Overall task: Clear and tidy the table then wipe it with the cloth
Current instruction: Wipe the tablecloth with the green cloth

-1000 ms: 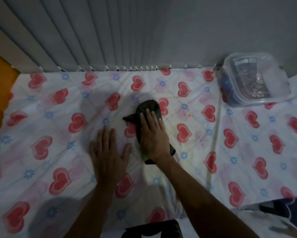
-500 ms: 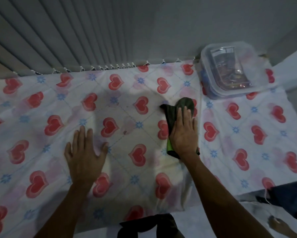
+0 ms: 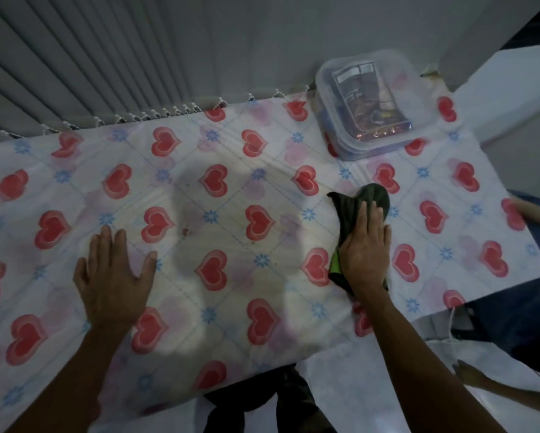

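The table (image 3: 225, 189) is covered with a white cloth printed with red hearts and blue flowers. A dark green cloth (image 3: 359, 204) with a bright green edge lies on its right part. My right hand (image 3: 364, 251) presses flat on that cloth, fingers pointing away from me. My left hand (image 3: 114, 278) rests flat on the table cover at the left, fingers spread, holding nothing. A small dark spot (image 3: 186, 231) shows on the cover between the hands.
A clear lidded plastic box (image 3: 364, 107) with items inside stands at the back right corner. Grey vertical blinds (image 3: 75, 57) hang behind the table. The table's right edge is near a white surface (image 3: 512, 89). Dark fabric (image 3: 253, 398) lies below the front edge.
My right hand has slid the dark cloth to the right across the table, from the middle toward the box side. My left hand stays flat on the cover.
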`<state>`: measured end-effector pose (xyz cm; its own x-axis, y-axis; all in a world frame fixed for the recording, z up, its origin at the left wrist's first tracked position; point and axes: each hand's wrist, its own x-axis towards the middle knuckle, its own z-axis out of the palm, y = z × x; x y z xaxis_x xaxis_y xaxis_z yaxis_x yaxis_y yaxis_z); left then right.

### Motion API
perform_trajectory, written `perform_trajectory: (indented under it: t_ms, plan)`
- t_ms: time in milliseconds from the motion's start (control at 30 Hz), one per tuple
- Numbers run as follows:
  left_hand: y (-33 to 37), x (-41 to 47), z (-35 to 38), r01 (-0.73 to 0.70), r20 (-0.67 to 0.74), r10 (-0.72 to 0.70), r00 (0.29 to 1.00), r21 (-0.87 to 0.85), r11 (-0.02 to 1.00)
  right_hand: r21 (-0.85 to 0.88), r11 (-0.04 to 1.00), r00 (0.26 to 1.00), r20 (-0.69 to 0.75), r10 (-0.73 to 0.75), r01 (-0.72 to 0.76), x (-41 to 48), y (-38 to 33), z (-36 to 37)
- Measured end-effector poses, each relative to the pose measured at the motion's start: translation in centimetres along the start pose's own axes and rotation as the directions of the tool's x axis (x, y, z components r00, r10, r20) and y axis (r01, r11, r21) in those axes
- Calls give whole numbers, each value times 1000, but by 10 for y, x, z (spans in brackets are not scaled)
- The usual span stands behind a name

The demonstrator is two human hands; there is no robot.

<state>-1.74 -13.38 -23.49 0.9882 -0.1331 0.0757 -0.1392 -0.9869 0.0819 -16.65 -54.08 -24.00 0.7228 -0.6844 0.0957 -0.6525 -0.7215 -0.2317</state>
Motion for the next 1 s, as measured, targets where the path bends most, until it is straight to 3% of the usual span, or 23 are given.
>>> perform_trajectory:
  t_ms: [133, 200, 300, 367, 400, 433, 500, 567, 667, 700, 867, 1000]
  plan:
    - [1, 0, -2, -8, 31, 9, 999, -21, 1000, 163, 983, 996, -2, 87, -85, -4, 9, -11]
    - [5, 3, -9, -4, 53, 7, 999, -47, 999, 265, 962, 998, -3, 64, -61, -10, -7, -30]
    - [14, 8, -18, -71, 33, 74, 997, -74, 995, 570, 816, 994, 22, 103, -97, -18, -74, -63]
    - [25, 11, -19, -100, -17, 98, 995, -130, 987, 654, 757, 997, 66, -38, -15, -23, -132, -72]
    - [32, 14, -18, -108, -40, 104, 994, -148, 983, 643, 765, 990, 76, -120, 44, -24, -160, -73]
    - [39, 16, -19, -116, -44, 110, 993, -157, 981, 582, 790, 967, 24, -255, 194, -25, -187, -69]
    - [45, 18, -13, -160, -30, 158, 987, -186, 969, 492, 770, 885, 1, -466, 405, -28, -241, -49]
    - [40, 17, -2, -166, -17, 165, 986, -200, 966, 482, 732, 806, 84, -586, 482, -34, -288, -16]
    - [28, 15, 16, -146, 98, 146, 984, -8, 989, 459, 661, 629, 247, -737, 594, -39, -331, 39]
    - [27, 16, 21, -142, 127, 138, 982, 21, 990, 469, 646, 601, 266, -754, 603, -37, -337, 52]
    - [33, 20, 14, -93, 101, 93, 990, -7, 996, 424, 615, 592, 203, -780, 665, -11, -336, 80]
    - [35, 19, 10, -84, 83, 82, 993, 11, 996, 352, 691, 664, 215, -716, 631, 14, -324, 87]
